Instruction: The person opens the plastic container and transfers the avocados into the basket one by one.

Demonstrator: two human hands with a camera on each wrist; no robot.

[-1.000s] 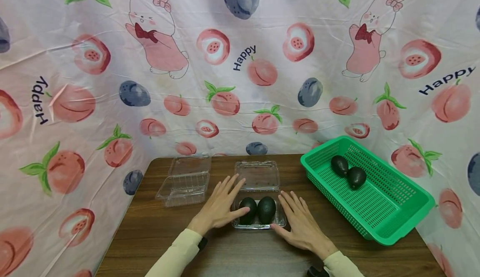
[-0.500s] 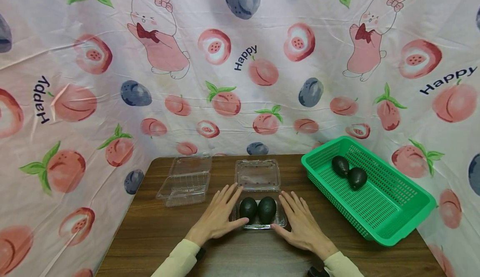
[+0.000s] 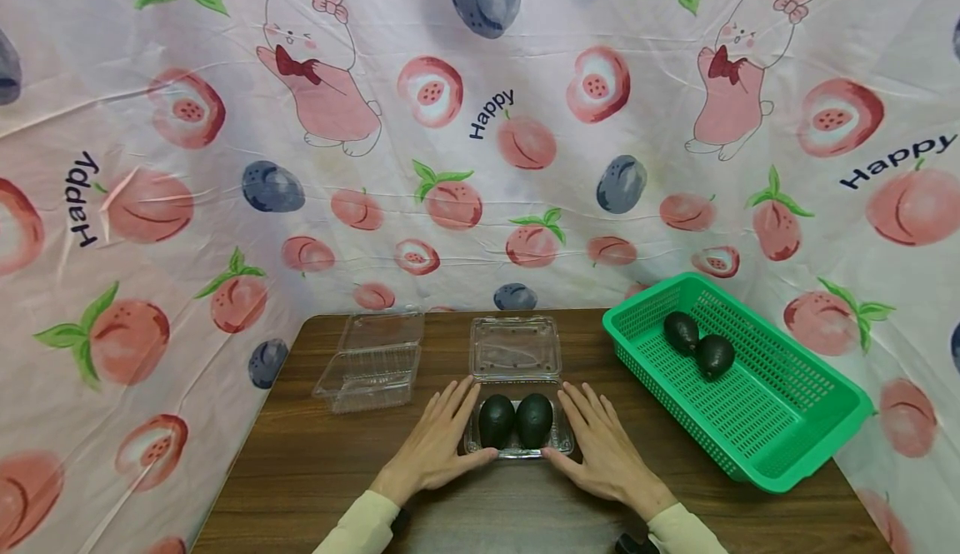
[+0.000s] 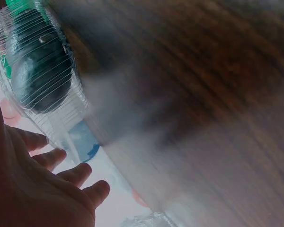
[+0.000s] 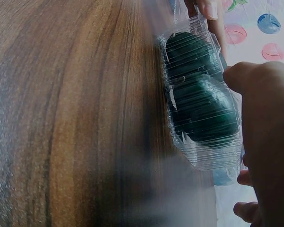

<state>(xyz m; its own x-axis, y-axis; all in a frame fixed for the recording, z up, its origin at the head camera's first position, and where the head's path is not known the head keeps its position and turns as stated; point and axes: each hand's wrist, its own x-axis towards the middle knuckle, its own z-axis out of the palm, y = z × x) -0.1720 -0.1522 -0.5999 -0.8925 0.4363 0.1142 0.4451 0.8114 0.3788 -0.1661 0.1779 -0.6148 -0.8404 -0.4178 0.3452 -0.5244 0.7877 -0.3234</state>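
Two dark green avocados (image 3: pixel 516 421) lie side by side in a clear plastic clamshell box (image 3: pixel 515 347) at mid-table, its lid folded back. My left hand (image 3: pixel 431 446) lies along the box's left side with fingers straight, its thumb tip at the front left corner. Along the right side my right hand (image 3: pixel 606 450) rests likewise, fingers extended and thumb at the front edge. In the left wrist view the spread fingers (image 4: pixel 75 174) are beside the box's ribbed wall (image 4: pixel 61 118). The right wrist view shows the avocados (image 5: pixel 203 106) through the wall, the thumb near the rim.
A green plastic basket (image 3: pixel 813 446) stands at the right, holding two more dark avocados (image 3: pixel 699 344). At the back left sits another clear clamshell box (image 3: pixel 372 371), opened, with nothing in it. A printed cloth (image 3: pixel 465 229) hangs behind the wooden table (image 3: pixel 285 471).
My left hand has slid down and slightly back along the box's left side, its thumb moving off the left avocado to the front rim. The right hand has stayed in place.
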